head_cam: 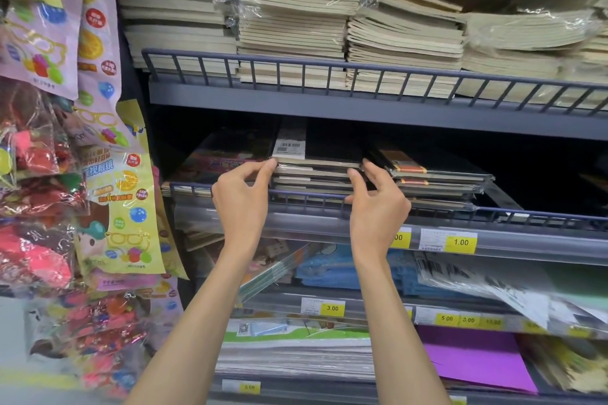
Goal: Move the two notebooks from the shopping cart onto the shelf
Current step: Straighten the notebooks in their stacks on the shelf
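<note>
Notebooks sit in a flat stack (312, 181) on the middle shelf (329, 222), just behind its low wire rail (306, 197). The top notebook (329, 145) lies black cover up, with a white barcode label (289, 145) at its near left corner. Its pale page edge faces the aisle. Its long axis seems to run front to back into the shelf, though the far end is lost in the dark.

Both arms come up from below. The left hand (241, 199) is at the notebook's near left corner, its grip curled and pinching there with thumb and forefinger. The right hand (378, 205) is at the near right corner, forefinger on the top edge and thumb just below, pinching likewise. I cannot tell whether the grips take one notebook or the one under it too.

Just right of the stack lies a pile of wrapped notebooks with orange bands (431, 176). A colourful cover (223, 159) lies to the left. The shelf above carries cream pads (289, 10), some in clear film. A yellow price tag (460, 242) reading 1.00 is on the middle shelf's front strip. Below are blue items (329, 270) and a purple sheet (477, 362). Toy packets (121, 207) hang at the far left.
</note>
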The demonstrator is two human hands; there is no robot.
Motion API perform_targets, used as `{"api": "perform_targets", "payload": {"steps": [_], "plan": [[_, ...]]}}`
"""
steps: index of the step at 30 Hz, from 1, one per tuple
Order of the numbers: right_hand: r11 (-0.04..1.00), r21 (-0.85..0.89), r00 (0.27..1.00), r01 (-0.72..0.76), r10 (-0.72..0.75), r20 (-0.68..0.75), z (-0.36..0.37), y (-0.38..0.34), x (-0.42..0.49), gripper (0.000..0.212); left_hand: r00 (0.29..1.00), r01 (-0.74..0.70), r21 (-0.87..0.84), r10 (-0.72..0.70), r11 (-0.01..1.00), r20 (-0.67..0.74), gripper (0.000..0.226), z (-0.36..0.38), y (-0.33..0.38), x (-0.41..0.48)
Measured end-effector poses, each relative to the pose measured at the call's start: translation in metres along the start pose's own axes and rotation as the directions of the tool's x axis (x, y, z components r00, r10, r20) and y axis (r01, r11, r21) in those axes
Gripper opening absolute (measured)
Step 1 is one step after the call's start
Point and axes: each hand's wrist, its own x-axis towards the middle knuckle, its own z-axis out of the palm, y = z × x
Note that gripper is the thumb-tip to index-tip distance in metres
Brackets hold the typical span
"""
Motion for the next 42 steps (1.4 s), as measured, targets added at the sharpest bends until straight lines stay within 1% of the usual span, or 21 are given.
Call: {"api": "perform_targets", "payload": {"steps": [3, 5, 7, 9, 10, 14, 20, 24, 29, 31, 33, 37, 42], "plan": [[0.998, -0.054, 1.000, 0.021, -0.021, 0.010, -0.002, 0.002, -0.003, 0.041, 0.999, -0.032, 0.026, 0.032, 0.999, 0.026, 0.028, -0.004, -0.001, 0.000], [0.995, -0.091, 0.999, 0.033, -0.031, 0.027, -0.005, 0.005, -0.004, 0.046, 0.997, -0.062, 0.103, 0.058, 0.993, 0.045, 0.038, -0.008, -0.005, -0.001], [0.983, -0.180, 0.996, 0.045, -0.031, 0.082, -0.008, 0.006, -0.003, 0.045, 0.996, -0.074, 0.204, 0.062, 0.976, 0.063, 0.044, -0.013, -0.008, 0.000], [0.961, -0.270, 0.992, 0.064, -0.030, 0.126, -0.009, 0.004, -0.001, 0.044, 0.994, -0.083, 0.269, 0.063, 0.960, 0.085, 0.041, -0.014, -0.011, 0.001], [0.958, -0.281, 0.991, 0.063, -0.027, 0.131, -0.009, 0.003, 0.000, 0.044, 0.992, -0.098, 0.282, 0.071, 0.955, 0.102, 0.038, -0.014, -0.012, 0.002], [0.962, -0.269, 0.991, 0.039, -0.003, 0.131, -0.010, 0.003, 0.001, 0.044, 0.988, -0.105, 0.259, 0.071, 0.960, 0.137, 0.028, -0.009, -0.016, 0.001], [0.962, -0.272, 0.993, 0.032, 0.000, 0.118, -0.007, 0.005, 0.001, 0.039, 0.988, -0.083, 0.257, 0.045, 0.963, 0.151, 0.024, -0.004, -0.016, 0.003], [0.947, -0.317, 0.992, 0.046, -0.006, 0.127, -0.004, 0.007, 0.004, 0.036, 0.988, -0.075, 0.263, 0.036, 0.962, 0.150, 0.023, -0.001, -0.016, 0.002], [0.915, -0.399, 0.989, 0.057, 0.004, 0.150, 0.000, 0.017, 0.004, 0.039, 0.985, -0.088, 0.302, 0.038, 0.949, 0.167, 0.028, -0.004, -0.011, 0.000], [0.918, -0.393, 0.987, 0.044, 0.021, 0.160, 0.001, 0.022, 0.004, 0.037, 0.983, -0.097, 0.337, 0.037, 0.937, 0.182, 0.028, -0.006, -0.009, 0.000], [0.927, -0.374, 0.987, 0.034, 0.028, 0.160, 0.001, 0.024, 0.004, 0.036, 0.982, -0.085, 0.335, 0.023, 0.938, 0.186, 0.026, -0.006, -0.007, 0.000], [0.941, -0.336, 0.987, 0.044, 0.012, 0.162, -0.001, 0.023, 0.004, 0.033, 0.988, -0.068, 0.318, 0.020, 0.946, 0.151, 0.024, -0.005, -0.005, -0.004], [0.933, -0.358, 0.984, 0.047, 0.019, 0.178, -0.003, 0.021, 0.004, 0.030, 0.991, -0.042, 0.341, -0.005, 0.939, 0.135, 0.024, -0.006, -0.003, -0.005]]}}
